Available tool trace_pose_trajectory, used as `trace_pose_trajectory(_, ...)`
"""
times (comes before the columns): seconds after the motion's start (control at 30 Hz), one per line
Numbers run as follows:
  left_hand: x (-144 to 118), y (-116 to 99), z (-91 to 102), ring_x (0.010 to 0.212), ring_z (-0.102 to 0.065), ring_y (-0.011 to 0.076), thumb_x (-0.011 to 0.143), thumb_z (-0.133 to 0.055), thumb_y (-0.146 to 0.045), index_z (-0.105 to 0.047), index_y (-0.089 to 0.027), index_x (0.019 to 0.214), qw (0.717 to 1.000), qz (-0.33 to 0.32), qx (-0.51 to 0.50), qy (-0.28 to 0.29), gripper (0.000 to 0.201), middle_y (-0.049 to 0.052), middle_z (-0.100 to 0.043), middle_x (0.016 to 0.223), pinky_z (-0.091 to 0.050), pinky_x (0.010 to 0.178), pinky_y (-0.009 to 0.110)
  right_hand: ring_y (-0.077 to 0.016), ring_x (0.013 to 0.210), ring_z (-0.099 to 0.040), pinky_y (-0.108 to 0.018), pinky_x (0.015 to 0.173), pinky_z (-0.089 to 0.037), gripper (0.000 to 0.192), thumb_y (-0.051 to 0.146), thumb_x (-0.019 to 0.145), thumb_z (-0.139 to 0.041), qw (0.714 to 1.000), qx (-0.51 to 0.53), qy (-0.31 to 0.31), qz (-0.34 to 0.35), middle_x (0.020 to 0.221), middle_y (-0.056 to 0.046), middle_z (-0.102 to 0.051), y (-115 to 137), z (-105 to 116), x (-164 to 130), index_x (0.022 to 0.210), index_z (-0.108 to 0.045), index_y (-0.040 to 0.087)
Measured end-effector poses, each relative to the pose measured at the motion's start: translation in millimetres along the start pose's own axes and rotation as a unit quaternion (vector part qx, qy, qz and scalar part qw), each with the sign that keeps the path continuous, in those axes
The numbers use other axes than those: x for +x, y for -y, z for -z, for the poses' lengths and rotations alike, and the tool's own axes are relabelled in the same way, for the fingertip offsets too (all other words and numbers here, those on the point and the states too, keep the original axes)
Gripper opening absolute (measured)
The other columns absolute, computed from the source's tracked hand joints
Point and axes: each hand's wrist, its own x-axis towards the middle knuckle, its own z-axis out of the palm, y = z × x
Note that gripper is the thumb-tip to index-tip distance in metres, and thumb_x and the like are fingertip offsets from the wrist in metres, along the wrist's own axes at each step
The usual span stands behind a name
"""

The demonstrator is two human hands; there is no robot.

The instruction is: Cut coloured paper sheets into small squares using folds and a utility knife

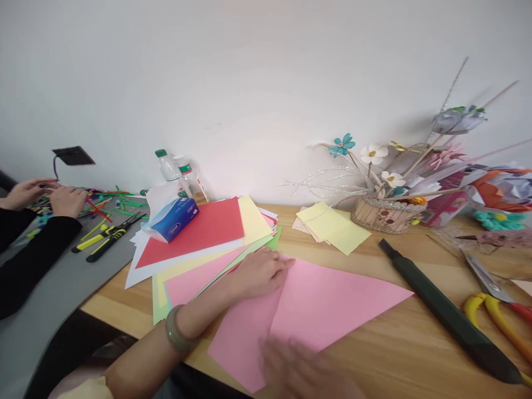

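Observation:
A large sheet of pink paper [332, 299] lies on the wooden table, with a crease or folded edge running down its middle. My left hand [258, 272] presses on the paper's upper part, its index finger stretched out at the top of the crease. A greenish bangle [178, 329] circles that wrist. Lower down, my right hand [305, 366] lies flat over the near end of the crease, smeared by motion, fingers extended. Left of the pink sheet is a fanned stack of coloured paper [195, 244], partly hidden under my left arm.
A blue tissue pack [174, 219] sits on the stack. Yellow squares [332, 226], a flower basket [386, 214], a dark green long-handled tool [449, 310] and yellow-handled scissors [494, 310] lie rightward. At left, another person's hands [66, 199] work near pliers [112, 235].

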Motion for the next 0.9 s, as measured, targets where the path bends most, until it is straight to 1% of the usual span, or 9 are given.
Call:
trace_pose_trajectory(0.07,0,-3,2.7,0.097,-0.055,0.0202,0.095,-0.035,-0.025,-0.056,-0.023,0.124,1.000,-0.003,-0.002,0.003,0.035,0.004,-0.063,0.095,-0.043,0.082,0.031,-0.0230,0.118,-0.047,-0.032,0.096,-0.044,0.048,0.036,0.091,-0.043,0.993,-0.029,0.012,-0.112,0.130,-0.012,-0.048,-14,9,-1,0.131,-0.047,0.011)
trace_pose_trajectory(0.1,0,-4,3.9,0.096,-0.055,0.0206,0.095,-0.036,-0.027,-0.056,-0.022,0.123,1.000,-0.004,-0.001,0.004,0.035,0.005,-0.063,0.094,-0.043,0.081,0.031,-0.0260,0.120,-0.045,-0.037,0.097,-0.043,0.055,0.042,0.090,-0.042,0.982,-0.047,0.031,-0.179,0.132,-0.015,-0.045,-23,15,-1,0.132,-0.045,0.007)
trace_pose_trajectory(0.13,0,-5,5.0,0.096,-0.055,0.0210,0.095,-0.037,-0.030,-0.056,-0.022,0.123,1.000,-0.005,-0.001,0.004,0.035,0.005,-0.063,0.094,-0.043,0.081,0.032,-0.0275,0.122,-0.043,-0.040,0.098,-0.041,0.057,0.043,0.092,-0.037,0.974,-0.055,0.038,-0.216,0.133,-0.018,-0.042,-31,20,-1,0.132,-0.044,0.004)
trace_pose_trajectory(0.2,-1,-6,6.6,0.096,-0.055,0.0220,0.094,-0.039,-0.036,-0.054,-0.022,0.125,1.000,-0.004,-0.002,0.005,0.037,0.005,-0.062,0.095,-0.043,0.080,0.033,-0.0285,0.124,-0.039,-0.043,0.101,-0.038,0.061,0.045,0.093,-0.030,0.964,-0.060,0.050,-0.254,0.136,-0.021,-0.038,-47,27,0,0.132,-0.042,0.000)
trace_pose_trajectory(0.3,-1,-5,7.5,0.099,-0.054,0.0238,0.091,-0.045,-0.046,-0.052,-0.021,0.126,1.000,-0.005,-0.007,0.015,0.044,0.006,-0.061,0.101,-0.043,0.083,0.034,-0.0299,0.127,-0.035,-0.047,0.101,-0.036,0.071,0.054,0.091,-0.029,0.959,-0.045,0.075,-0.271,0.137,-0.022,-0.036,-61,27,-1,0.133,-0.040,-0.002)
trace_pose_trajectory(0.43,-1,-1,5.8,0.104,-0.052,0.0245,0.090,-0.045,-0.051,-0.049,-0.021,0.128,0.999,-0.019,-0.019,0.018,0.049,0.006,-0.060,0.108,-0.041,0.087,0.035,-0.0302,0.130,-0.029,-0.048,0.103,-0.033,0.081,0.063,0.087,-0.029,0.951,-0.018,0.107,-0.291,0.141,-0.021,-0.029,-61,18,-5,0.135,-0.035,-0.001)
trace_pose_trajectory(0.53,-1,2,3.3,0.104,-0.052,0.0240,0.090,-0.045,-0.051,-0.049,-0.022,0.128,0.999,-0.024,-0.024,0.016,0.048,0.006,-0.060,0.109,-0.041,0.087,0.034,-0.0294,0.133,-0.024,-0.049,0.105,-0.030,0.080,0.063,0.087,-0.029,0.947,-0.001,0.118,-0.300,0.144,-0.019,-0.024,-60,15,-9,0.138,-0.030,0.001)
trace_pose_trajectory(0.63,-1,3,2.3,0.104,-0.052,0.0234,0.090,-0.048,-0.050,-0.049,-0.022,0.129,0.999,-0.025,-0.027,0.011,0.048,0.006,-0.060,0.110,-0.041,0.088,0.033,-0.0295,0.134,-0.021,-0.050,0.105,-0.029,0.079,0.061,0.087,-0.031,0.945,0.010,0.123,-0.302,0.145,-0.018,-0.021,-62,14,-11,0.139,-0.028,0.002)
trace_pose_trajectory(0.9,-2,-3,5.5,0.101,-0.052,0.0247,0.087,-0.053,-0.048,-0.048,-0.021,0.130,1.000,-0.002,-0.012,0.019,0.051,0.006,-0.059,0.104,-0.044,0.086,0.037,-0.0291,0.135,-0.018,-0.050,0.106,-0.029,0.073,0.054,0.089,-0.034,0.948,0.009,0.113,-0.299,0.146,-0.018,-0.019,-62,8,-13,0.140,-0.027,0.003)
